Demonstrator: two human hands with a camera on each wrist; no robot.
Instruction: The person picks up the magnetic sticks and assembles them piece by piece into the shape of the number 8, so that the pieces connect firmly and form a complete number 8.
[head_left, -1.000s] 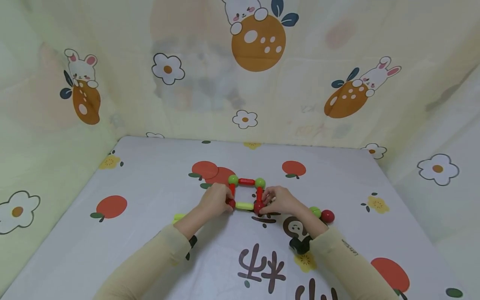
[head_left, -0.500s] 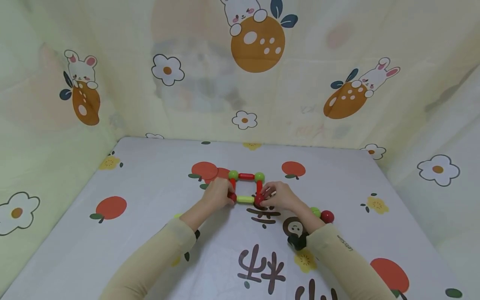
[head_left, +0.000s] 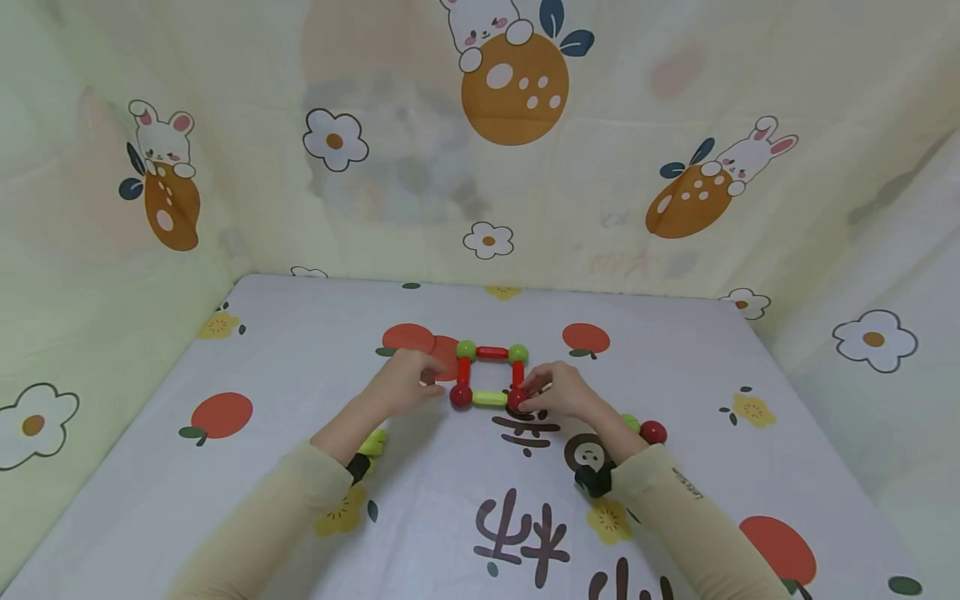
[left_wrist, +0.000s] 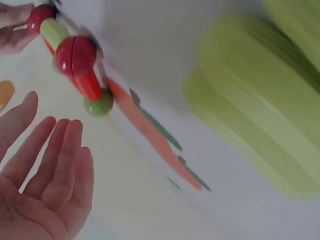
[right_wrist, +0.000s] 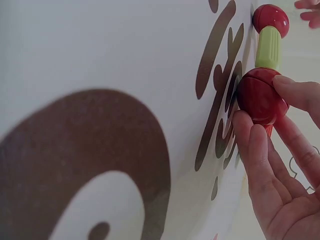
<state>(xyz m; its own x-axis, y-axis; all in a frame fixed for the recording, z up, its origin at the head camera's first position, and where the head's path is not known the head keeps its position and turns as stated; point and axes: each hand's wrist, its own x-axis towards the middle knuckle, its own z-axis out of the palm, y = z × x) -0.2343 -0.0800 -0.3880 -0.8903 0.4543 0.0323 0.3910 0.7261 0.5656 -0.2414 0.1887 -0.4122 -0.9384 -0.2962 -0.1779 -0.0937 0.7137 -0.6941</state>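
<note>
A square of toy rods and balls lies on the table: two green balls at the far corners, two red balls at the near ones. Red rods form the far side and both flanks; a yellow-green rod joins the red balls. My right hand pinches the near right red ball between thumb and fingers. Just left of the square, my left hand is apart from it. In the left wrist view its fingers are extended, holding nothing.
Beside my right forearm lie a loose green ball and a red ball. Several yellow-green rods lie by my left wrist, partly hidden by the arm in the head view. A printed cloth covers the table; patterned curtains rise behind and at the sides.
The square has slid slightly away from me, pushed by both hands. Since then my left hand has let go of the near left red ball and drawn left. The right hand keeps its grip.
</note>
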